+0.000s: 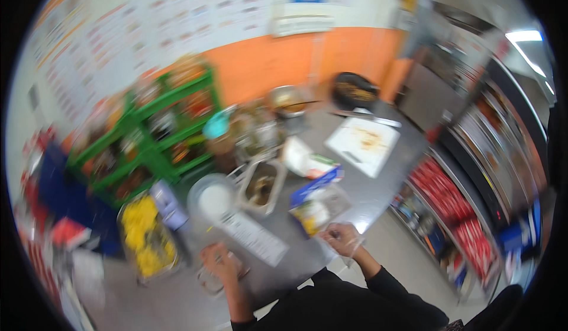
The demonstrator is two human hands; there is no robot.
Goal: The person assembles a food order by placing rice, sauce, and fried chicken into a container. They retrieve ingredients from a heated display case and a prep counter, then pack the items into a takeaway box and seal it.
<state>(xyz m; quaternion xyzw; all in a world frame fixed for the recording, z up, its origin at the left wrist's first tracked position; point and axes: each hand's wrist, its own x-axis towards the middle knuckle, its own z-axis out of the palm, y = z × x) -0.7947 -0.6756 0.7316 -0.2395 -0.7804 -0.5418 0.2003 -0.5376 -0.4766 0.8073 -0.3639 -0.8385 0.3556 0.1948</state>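
Observation:
The view is smeared by motion. My left hand (220, 263) is low over the steel worktop, next to a clear, crumpled-looking thing (208, 281) that I cannot make out. A clear plastic glove seems to cover my right hand (344, 240), which is at the near corner of an opened blue and yellow box (303, 208) with white, filmy contents. Its fingers look curled, but blur hides whether anything is in them. Between the hands lies a white printed strip (255, 238). Beyond it stand a round tub of white stuff (214, 202) and a steel pan with dark food (261, 187).
A steel tray of yellow food (145, 236) stands at the left, below a green rack (151, 135) of jars. Farther back are a stained white cutting board (364, 143), a black pan (354, 91) and a steel pot (289, 101). Shelves with red packets (442, 192) stand right.

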